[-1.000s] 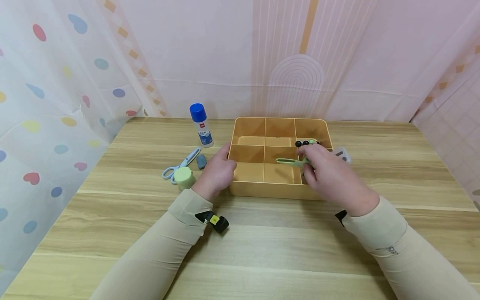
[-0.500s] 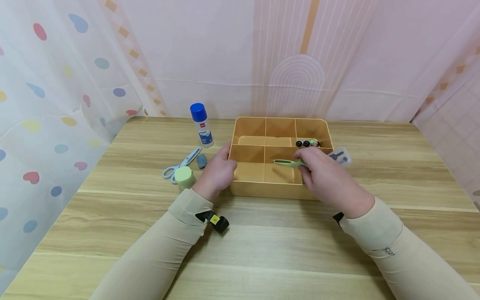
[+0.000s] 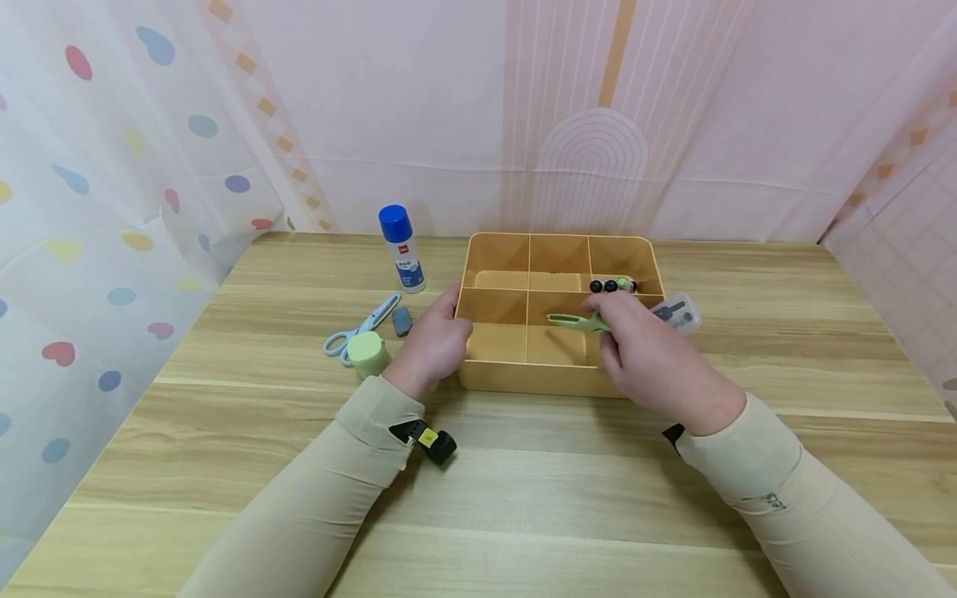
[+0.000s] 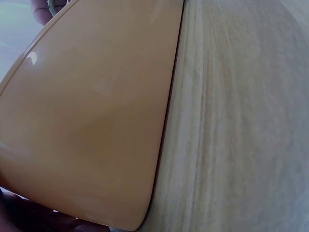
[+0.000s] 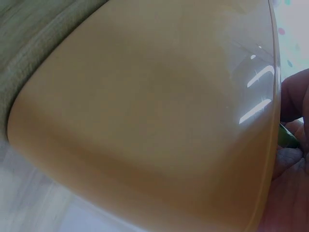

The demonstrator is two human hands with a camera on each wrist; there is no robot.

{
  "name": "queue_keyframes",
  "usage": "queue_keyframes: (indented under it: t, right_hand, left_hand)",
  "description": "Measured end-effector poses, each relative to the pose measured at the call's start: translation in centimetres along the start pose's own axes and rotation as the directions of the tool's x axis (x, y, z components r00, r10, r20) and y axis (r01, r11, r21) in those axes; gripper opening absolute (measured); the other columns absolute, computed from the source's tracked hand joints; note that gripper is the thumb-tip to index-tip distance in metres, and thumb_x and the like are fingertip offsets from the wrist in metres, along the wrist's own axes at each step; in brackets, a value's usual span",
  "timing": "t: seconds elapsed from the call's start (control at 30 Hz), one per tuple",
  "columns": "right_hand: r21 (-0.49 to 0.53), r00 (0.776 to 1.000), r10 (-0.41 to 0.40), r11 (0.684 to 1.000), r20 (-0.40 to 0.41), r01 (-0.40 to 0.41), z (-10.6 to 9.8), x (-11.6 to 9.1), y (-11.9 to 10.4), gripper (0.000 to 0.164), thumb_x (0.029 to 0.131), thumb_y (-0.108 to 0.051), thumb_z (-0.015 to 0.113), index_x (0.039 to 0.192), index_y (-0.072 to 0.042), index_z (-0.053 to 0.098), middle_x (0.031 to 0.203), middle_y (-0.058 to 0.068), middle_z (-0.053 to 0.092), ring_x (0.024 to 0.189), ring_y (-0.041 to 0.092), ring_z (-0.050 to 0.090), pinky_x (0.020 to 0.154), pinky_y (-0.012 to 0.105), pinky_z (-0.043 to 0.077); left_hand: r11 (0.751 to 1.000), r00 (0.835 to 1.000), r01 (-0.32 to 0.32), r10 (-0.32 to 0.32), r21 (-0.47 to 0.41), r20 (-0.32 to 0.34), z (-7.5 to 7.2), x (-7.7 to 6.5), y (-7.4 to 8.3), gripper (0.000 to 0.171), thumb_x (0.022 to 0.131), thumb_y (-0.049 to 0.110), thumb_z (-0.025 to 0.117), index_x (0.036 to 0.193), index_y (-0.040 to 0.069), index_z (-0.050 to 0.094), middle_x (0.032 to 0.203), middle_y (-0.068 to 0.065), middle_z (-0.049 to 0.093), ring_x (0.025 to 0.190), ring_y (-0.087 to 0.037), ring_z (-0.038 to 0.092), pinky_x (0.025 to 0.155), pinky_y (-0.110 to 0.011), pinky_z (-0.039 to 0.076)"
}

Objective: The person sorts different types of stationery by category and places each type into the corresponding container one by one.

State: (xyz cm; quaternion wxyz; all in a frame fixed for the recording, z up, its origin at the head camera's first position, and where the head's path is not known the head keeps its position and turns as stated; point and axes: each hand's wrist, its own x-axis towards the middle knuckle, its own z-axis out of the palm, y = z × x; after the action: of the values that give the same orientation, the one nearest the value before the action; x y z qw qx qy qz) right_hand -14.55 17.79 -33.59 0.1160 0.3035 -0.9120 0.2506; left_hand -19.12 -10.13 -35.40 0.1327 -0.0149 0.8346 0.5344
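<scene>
An orange-tan organizer box (image 3: 546,378) with several compartments stands on the table. At its left side my left hand (image 3: 434,345) holds the wall, thumb by the rim. In the left wrist view, fingers (image 4: 53,220) lie along that side of the box. My right hand (image 3: 650,357) is over the front right part of the box, pinching a slim light-green tool (image 3: 571,321) with a long slot. The tool points left above the front middle compartment; its other end is hidden in the hand. In the right wrist view, a green bit (image 5: 288,137) shows between the fingers.
Black-ended batteries (image 3: 609,286) lie in the back right compartment. A clear case (image 3: 679,314) with dark pieces shows past the right rim. Left of the box are a blue-capped glue bottle (image 3: 402,253), blue scissors (image 3: 362,328), a grey-blue eraser (image 3: 402,321) and a green-lidded jar (image 3: 368,353).
The right hand has shifted slightly left and toward me with the green tool, uncovering more of the clear case. The left hand and box have stayed in place.
</scene>
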Motion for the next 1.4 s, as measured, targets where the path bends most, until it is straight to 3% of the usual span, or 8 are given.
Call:
queue_keyframes:
  t: [0.33,0.8,1.1,1.4]
  right_hand:
    - [-0.02,0.997,-0.06,0.998,-0.053,0.059,0.25,0.07,0.08,0.033,0.095,0.01,0.058,0.127,0.004,0.057,0.115,0.015,0.063,0.104,0.027,0.062,0.093,0.044,0.056]
    - [-0.042,0.996,-0.071,0.997,-0.055,0.068,0.19,0.06,0.1,0.044,0.094,0.011,0.06,0.137,0.007,0.055,0.129,0.023,0.066,0.121,0.037,0.066,0.103,0.052,0.056]
    - [-0.033,0.998,-0.035,0.999,-0.047,0.033,-0.02,0.11,-0.03,0.047,0.093,0.011,0.059,0.14,0.005,0.058,0.133,0.022,0.068,0.127,0.038,0.065,0.108,0.053,0.053]
    - [-0.044,0.999,0.018,0.999,-0.042,-0.02,-0.42,0.27,-0.34,0.046,0.094,0.008,0.063,0.139,0.002,0.061,0.129,0.019,0.072,0.119,0.036,0.069,0.102,0.053,0.056]
  left_hand:
    - [1.0,1.0,-0.001,0.001,-0.01,-0.005,0.06,0.07,-0.1,0.07,0.104,0.008,0.037,0.17,0.026,0.022,0.171,-0.004,0.036,0.152,-0.03,0.041,0.129,-0.057,0.028]
    - [1.0,1.0,0.003,-0.003,-0.008,-0.005,0.03,0.03,-0.09,0.07,0.104,0.008,0.037,0.17,0.026,0.021,0.171,-0.004,0.035,0.151,-0.03,0.042,0.128,-0.057,0.029]
    - [1.0,1.0,0.004,-0.004,-0.01,-0.004,0.05,0.05,-0.08,0.07,0.104,0.008,0.037,0.17,0.026,0.021,0.171,-0.004,0.035,0.152,-0.031,0.041,0.128,-0.057,0.029]
    - [1.0,1.0,0.007,-0.007,-0.011,-0.003,0.0,0.07,-0.12,0.07,0.104,0.009,0.037,0.17,0.026,0.02,0.172,-0.004,0.034,0.153,-0.03,0.04,0.128,-0.057,0.028]
